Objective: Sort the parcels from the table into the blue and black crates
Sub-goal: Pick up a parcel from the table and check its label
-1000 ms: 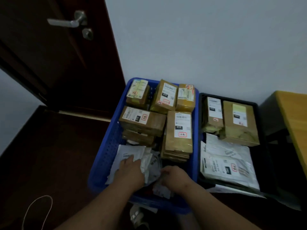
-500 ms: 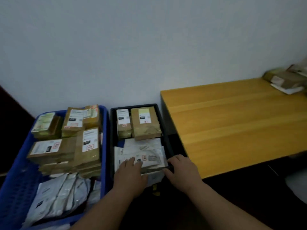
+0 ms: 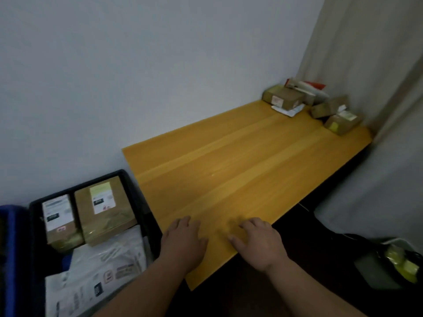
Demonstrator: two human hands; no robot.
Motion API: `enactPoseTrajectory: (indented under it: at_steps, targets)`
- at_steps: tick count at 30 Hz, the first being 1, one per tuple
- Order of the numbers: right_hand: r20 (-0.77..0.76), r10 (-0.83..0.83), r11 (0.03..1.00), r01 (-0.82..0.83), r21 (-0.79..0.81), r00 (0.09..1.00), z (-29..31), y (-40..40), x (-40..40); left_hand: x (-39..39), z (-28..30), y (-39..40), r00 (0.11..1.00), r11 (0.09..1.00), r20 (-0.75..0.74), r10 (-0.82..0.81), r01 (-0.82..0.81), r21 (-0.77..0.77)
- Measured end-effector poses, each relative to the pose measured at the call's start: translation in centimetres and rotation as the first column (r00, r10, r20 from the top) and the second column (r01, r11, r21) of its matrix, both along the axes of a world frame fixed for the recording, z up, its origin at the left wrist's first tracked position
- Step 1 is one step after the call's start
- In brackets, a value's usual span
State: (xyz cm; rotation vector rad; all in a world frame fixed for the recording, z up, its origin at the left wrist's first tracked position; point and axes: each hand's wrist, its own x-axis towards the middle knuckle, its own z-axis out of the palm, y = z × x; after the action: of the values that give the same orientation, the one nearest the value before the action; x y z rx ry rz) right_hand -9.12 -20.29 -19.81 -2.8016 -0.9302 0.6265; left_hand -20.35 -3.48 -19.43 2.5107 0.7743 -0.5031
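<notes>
Both hands are hovering palm-down over the near corner of the table [image 3: 240,170], the left hand [image 3: 183,243] and the right hand [image 3: 258,243] lying side by side with fingers loosely spread and holding nothing. Just left of the table, the black crate [image 3: 135,193] is sitting on the floor, holding two brown boxes [image 3: 103,209] at its far end and white mailer bags [image 3: 103,266] nearer the person. A sliver of the blue crate [image 3: 10,248] is showing at the left edge. Well apart from the hands, the remaining parcels [image 3: 315,104] are lying piled at the table's far right end beside a curtain [image 3: 370,92].
</notes>
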Motion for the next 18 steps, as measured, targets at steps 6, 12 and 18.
enactPoseTrajectory:
  at_steps: [6, 12, 18]
  targets:
    - [-0.043, -0.139, 0.989, 0.141, 0.043, 0.989, 0.3, -5.0, 8.5, 9.9, -0.8, -2.8, 0.994, 0.995, -0.018, -0.103, 0.103, 0.002]
    - [-0.107, -0.212, 0.973, 0.220, 0.070, 0.971, 0.4, -11.2, 21.1, 22.3, -1.0, -7.9, 0.997, 0.997, 0.013, -0.077, 0.077, 0.013]
    - [-0.129, -0.211, 0.972, 0.222, 0.078, 0.969, 1.1, -16.4, 33.0, 31.7, 0.2, -13.5, 0.999, 1.000, 0.032, -0.012, 0.012, 0.009]
